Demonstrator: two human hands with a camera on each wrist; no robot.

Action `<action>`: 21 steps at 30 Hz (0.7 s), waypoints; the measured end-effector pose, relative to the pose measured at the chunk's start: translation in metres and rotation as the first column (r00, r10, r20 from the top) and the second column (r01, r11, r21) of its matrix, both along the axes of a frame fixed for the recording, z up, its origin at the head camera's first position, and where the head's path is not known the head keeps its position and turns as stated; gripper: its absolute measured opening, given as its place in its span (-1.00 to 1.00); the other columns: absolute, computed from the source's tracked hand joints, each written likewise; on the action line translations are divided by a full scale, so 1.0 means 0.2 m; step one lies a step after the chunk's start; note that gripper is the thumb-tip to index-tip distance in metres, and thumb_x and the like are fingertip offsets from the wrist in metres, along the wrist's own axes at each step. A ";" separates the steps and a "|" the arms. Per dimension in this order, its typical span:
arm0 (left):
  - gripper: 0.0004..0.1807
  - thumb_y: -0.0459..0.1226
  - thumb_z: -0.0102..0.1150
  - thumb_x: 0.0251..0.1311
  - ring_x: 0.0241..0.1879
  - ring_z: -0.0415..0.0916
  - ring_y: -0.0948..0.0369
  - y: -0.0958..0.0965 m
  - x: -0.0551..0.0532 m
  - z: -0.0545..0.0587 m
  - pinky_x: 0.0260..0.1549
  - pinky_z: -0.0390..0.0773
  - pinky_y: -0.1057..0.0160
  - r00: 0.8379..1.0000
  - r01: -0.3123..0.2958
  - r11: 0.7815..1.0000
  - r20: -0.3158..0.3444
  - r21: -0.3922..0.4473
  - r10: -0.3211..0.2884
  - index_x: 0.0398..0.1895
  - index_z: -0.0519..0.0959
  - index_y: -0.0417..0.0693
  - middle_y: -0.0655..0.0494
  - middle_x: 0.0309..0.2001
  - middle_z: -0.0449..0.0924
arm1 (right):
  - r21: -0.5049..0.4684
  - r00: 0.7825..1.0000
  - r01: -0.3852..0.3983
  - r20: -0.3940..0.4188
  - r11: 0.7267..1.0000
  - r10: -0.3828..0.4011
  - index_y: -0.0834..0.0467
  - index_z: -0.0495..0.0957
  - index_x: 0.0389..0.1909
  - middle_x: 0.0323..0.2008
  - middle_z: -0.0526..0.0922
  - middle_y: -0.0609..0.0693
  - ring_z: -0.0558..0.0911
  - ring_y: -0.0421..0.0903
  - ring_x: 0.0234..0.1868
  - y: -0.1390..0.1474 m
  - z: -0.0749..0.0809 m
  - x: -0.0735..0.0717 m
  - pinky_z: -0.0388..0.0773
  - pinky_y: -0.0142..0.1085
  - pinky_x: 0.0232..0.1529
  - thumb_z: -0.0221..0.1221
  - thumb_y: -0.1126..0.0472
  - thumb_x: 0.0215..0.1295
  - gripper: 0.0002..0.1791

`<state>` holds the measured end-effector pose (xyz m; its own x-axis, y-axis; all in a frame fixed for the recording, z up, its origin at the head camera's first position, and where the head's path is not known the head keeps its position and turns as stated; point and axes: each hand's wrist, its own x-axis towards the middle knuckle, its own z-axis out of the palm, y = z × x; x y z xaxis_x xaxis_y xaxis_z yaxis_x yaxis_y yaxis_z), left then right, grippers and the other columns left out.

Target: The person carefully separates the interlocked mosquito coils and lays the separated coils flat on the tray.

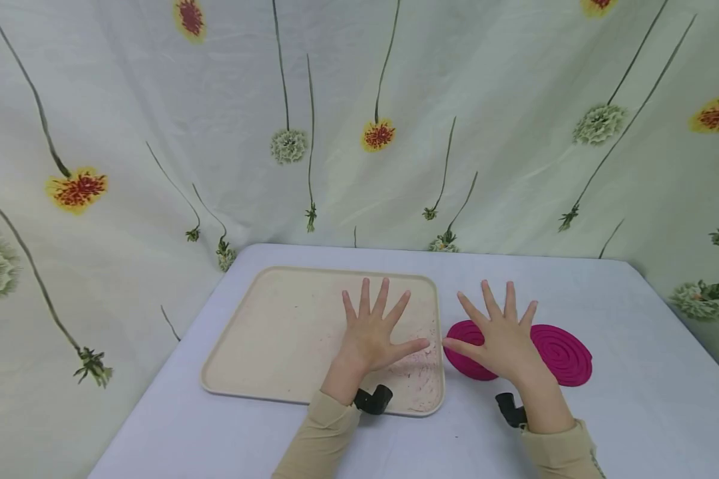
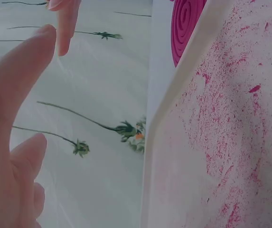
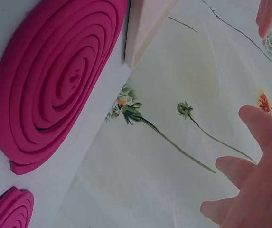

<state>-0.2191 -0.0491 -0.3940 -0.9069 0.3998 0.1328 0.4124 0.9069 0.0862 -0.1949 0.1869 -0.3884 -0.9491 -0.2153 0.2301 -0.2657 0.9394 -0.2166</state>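
With fingers spread wide, my left hand [image 1: 368, 337] hovers over the right part of a cream tray [image 1: 275, 332]. Beside it my right hand [image 1: 506, 342], also spread and holding nothing, is above two flat magenta coils. The left coil [image 1: 469, 359] lies close to the tray's right edge and is partly hidden by the right hand. To its right sits the other coil [image 1: 566, 356]. In the right wrist view the larger-looking coil [image 3: 55, 80] shows rope-like rings wound in a spiral. Magenta crumbs and smears [image 2: 226, 156] mark the tray's surface in the left wrist view.
A white-covered table [image 1: 623, 299] holds the tray and coils. Behind and to the sides hangs a pale cloth [image 1: 503, 86] printed with flowers. Black wrist devices [image 1: 374, 400] are worn on both wrists, below the beige sleeves' reach.
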 end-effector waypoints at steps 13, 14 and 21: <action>-0.07 0.35 -0.20 0.16 0.41 -0.60 -0.01 0.09 0.00 0.01 0.23 -0.48 -0.30 0.957 0.195 0.825 0.082 0.530 -0.279 0.48 -0.30 0.32 0.14 0.48 -0.50 | -0.264 0.998 0.025 0.066 0.964 -0.008 0.04 0.06 0.45 0.43 -0.08 0.28 -0.26 0.32 0.41 0.23 0.10 0.01 -0.15 0.46 0.12 0.18 -0.33 0.08 -0.01; -0.08 0.34 -0.17 0.17 0.42 -0.59 0.04 0.10 0.00 0.01 0.25 -0.45 -0.27 0.949 0.197 0.788 0.088 0.584 -0.303 0.47 -0.32 0.34 0.19 0.48 -0.50 | -0.292 0.997 0.036 0.077 0.956 -0.014 0.03 0.04 0.45 0.43 -0.08 0.26 -0.23 0.30 0.41 0.26 0.10 0.02 -0.10 0.47 0.10 0.20 -0.32 0.07 0.01; -0.15 0.07 0.08 0.22 0.41 -0.13 0.24 0.29 0.06 0.01 0.25 0.08 -0.18 0.892 0.104 0.468 0.125 0.878 -0.434 0.47 -0.16 0.35 0.29 0.45 -0.12 | -0.427 0.982 0.134 0.180 0.894 -0.061 -0.08 -0.05 0.47 0.44 -0.06 0.21 0.01 0.36 0.35 0.42 0.11 0.04 0.13 0.44 0.02 0.21 -0.27 0.11 -0.01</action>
<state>-0.2080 0.0099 -0.3912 -0.8258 0.4783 0.2989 0.4247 0.1787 0.8875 -0.1862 0.2701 -0.3661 -0.9916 -0.0329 0.1247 -0.1058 0.7599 -0.6414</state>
